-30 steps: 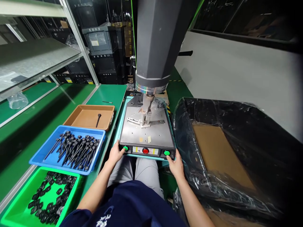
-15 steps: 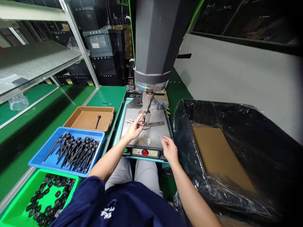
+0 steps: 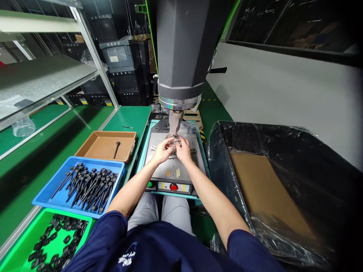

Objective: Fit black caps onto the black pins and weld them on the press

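Both my hands meet at the metal fixture (image 3: 173, 140) on the press's steel base plate (image 3: 184, 166), right under the grey press head (image 3: 181, 49). My left hand (image 3: 162, 150) has its fingers curled at the fixture's left side. My right hand (image 3: 183, 149) pinches at its right side. What the fingers hold is hidden between them. A green button (image 3: 150, 184) and a red button (image 3: 173, 187) sit on the front panel below my wrists.
At left lie a brown tray (image 3: 99, 145) holding one black pin (image 3: 116, 149), a blue tray (image 3: 49, 190) of several black pins and a green tray (image 3: 19, 249) of small black caps. A cardboard box lined with black plastic (image 3: 283, 177) stands at right. Shelving rises at far left.
My hands left the two green buttons on the front panel and moved up to the fixture, the left first, then the right. The view shifted slightly.
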Action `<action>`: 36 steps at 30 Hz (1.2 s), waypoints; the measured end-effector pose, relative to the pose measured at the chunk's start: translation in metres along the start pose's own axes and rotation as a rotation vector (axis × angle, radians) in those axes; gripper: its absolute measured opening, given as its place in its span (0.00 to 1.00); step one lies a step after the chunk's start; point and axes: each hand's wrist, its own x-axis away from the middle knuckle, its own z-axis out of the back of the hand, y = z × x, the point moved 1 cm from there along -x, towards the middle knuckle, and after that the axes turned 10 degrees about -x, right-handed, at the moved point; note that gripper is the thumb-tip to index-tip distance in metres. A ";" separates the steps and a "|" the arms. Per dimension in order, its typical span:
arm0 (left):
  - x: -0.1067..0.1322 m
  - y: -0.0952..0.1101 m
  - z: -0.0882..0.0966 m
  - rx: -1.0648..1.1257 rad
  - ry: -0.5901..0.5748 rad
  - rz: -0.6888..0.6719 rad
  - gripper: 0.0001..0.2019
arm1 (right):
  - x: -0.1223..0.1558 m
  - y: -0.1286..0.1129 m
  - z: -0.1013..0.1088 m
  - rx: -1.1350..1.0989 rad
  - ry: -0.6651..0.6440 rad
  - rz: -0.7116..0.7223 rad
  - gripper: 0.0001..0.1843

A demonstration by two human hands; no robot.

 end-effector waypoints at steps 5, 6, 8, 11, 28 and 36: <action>-0.002 0.004 0.008 0.025 -0.002 -0.002 0.23 | -0.023 -0.002 -0.002 -0.037 -0.126 -0.020 0.23; -0.002 0.004 0.009 0.027 -0.004 0.006 0.23 | -0.026 -0.004 -0.002 -0.035 -0.150 -0.007 0.22; -0.001 0.005 0.009 0.026 -0.004 0.010 0.22 | -0.031 -0.007 -0.002 -0.020 -0.180 0.015 0.20; 0.000 0.006 0.009 0.025 0.013 0.008 0.21 | -0.034 -0.015 -0.003 -0.007 -0.152 0.039 0.18; 0.077 -0.006 -0.002 -0.011 -0.215 0.058 0.34 | 0.113 -0.055 0.076 -0.236 -0.076 -0.037 0.20; 0.146 0.018 -0.010 -0.164 -0.141 -0.038 0.15 | 0.144 -0.095 0.049 -0.496 -0.072 -0.071 0.21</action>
